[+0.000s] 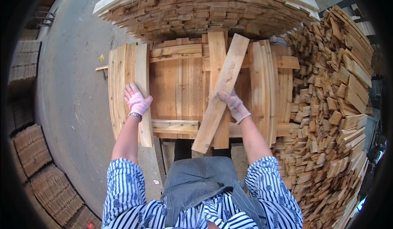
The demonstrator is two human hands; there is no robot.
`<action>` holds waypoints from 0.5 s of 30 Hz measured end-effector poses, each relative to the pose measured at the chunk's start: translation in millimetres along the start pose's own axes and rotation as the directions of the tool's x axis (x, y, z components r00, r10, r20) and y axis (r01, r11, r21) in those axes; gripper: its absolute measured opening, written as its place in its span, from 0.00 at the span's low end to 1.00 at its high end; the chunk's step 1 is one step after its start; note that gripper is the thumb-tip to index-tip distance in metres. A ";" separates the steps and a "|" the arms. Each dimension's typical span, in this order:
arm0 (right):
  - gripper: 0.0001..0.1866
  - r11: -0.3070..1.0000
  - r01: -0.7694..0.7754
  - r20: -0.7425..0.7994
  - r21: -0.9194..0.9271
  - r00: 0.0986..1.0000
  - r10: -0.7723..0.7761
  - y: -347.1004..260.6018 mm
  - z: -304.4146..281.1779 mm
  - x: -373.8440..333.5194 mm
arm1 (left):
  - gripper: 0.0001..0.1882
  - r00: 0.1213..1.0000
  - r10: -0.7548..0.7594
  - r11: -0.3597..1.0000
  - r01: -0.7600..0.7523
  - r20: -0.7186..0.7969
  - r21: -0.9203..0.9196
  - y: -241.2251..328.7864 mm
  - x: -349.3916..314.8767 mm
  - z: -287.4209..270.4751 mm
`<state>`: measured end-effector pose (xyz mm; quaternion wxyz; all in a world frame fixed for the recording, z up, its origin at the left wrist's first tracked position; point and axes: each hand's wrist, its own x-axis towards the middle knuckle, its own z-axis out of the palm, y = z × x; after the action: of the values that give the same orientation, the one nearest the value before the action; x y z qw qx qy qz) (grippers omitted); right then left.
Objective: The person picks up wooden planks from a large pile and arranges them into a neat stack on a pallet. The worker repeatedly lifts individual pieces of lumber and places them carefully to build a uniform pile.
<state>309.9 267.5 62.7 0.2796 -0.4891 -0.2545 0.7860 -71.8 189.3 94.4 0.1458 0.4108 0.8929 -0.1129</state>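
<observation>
My left hand (pixel 138 101), in a pale pink work glove, lies flat with its fingers stretched out on a row of upright-lying boards (pixel 118 71) at the left of the work surface. Under its thumb side runs a lighter board (pixel 142 67). My right hand (pixel 236 106), gloved too, grips the edge of a slanted wooden plank (pixel 223 87), thumb on top and fingers partly hidden behind it. Beneath that plank a second board (pixel 217 51) lies lengthwise. Crosswise wooden slats (pixel 176 53) rest on the layer of boards (pixel 176 89) in the middle.
A tall stack of boards (pixel 204 14) stands directly beyond the work surface. More boards (pixel 262 77) lie at its right. A large heap of wood offcuts (pixel 323 118) fills the right side. Stacked wood bundles (pixel 57 192) line the grey floor (pixel 77 81) at left.
</observation>
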 end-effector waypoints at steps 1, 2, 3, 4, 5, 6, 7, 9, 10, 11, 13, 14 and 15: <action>0.38 0.998 -0.047 -0.065 -0.030 0.997 0.045 -0.4 2.8 0.1 | 0.63 1.000 -0.012 0.997 0.013 -0.017 0.078 -11.7 7.4 13.3; 0.39 0.999 -0.007 -0.070 -0.045 0.998 0.003 1.8 5.0 -0.8 | 0.62 0.999 -0.002 0.993 0.006 -0.038 0.118 -13.7 3.9 15.6; 0.39 0.998 0.033 -0.071 -0.061 0.997 -0.037 4.2 7.9 -2.1 | 0.61 0.995 0.066 0.997 -0.063 -0.073 0.053 -19.2 5.2 26.0; 0.40 0.995 0.040 -0.118 -0.089 0.992 -0.050 5.0 8.3 -6.9 | 0.60 0.985 0.128 0.991 -0.130 -0.112 -0.011 -27.3 8.5 37.7; 0.41 0.992 0.053 -0.144 -0.111 0.987 -0.069 -2.8 21.2 -8.9 | 0.60 0.970 0.174 0.980 -0.187 -0.171 -0.065 -38.1 13.7 41.3; 0.42 0.990 0.066 -0.169 -0.124 0.982 -0.086 -9.7 40.3 -11.6 | 0.58 0.966 0.211 0.976 -0.216 -0.152 -0.015 -40.6 11.6 37.1; 0.43 0.989 0.069 -0.177 -0.130 0.980 -0.092 -17.7 57.9 -15.4 | 0.58 0.975 0.194 0.981 -0.190 -0.111 0.041 -37.5 11.2 34.6; 0.44 0.987 0.060 -0.207 -0.148 0.974 -0.090 -36.8 93.2 -34.2 | 0.58 0.967 0.235 0.972 -0.232 -0.097 0.047 -44.6 10.0 31.0; 0.50 0.972 0.054 -0.184 -0.229 0.978 -0.098 -39.0 106.0 -36.4 | 0.56 0.958 0.283 0.959 -0.282 -0.046 0.027 -54.8 12.7 26.9; 0.52 0.857 -0.049 -0.272 -0.513 0.956 -0.108 -40.0 116.1 -36.8 | 0.56 0.947 0.317 0.948 -0.317 -0.060 0.009 -65.7 14.4 25.3; 0.56 0.403 -0.311 -0.421 -0.861 0.880 -0.220 -41.6 142.6 -29.8 | 0.54 0.910 0.402 0.913 -0.406 -0.102 -0.027 -86.0 27.7 22.2; 0.61 0.245 -0.416 -0.469 -0.876 0.854 -0.227 -38.4 167.9 -22.4 | 0.52 0.936 0.338 0.939 -0.342 -0.100 -0.031 -94.6 30.1 32.8; 0.62 0.125 -0.406 -0.425 -0.905 0.860 -0.284 -12.6 163.3 -5.6 | 0.51 0.935 0.347 0.937 -0.349 -0.079 -0.011 -89.6 32.5 30.2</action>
<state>165.5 252.0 138.7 -0.0938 -0.7449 -0.6035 0.2686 -155.6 145.3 62.1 0.1343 0.5644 0.8124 -0.0586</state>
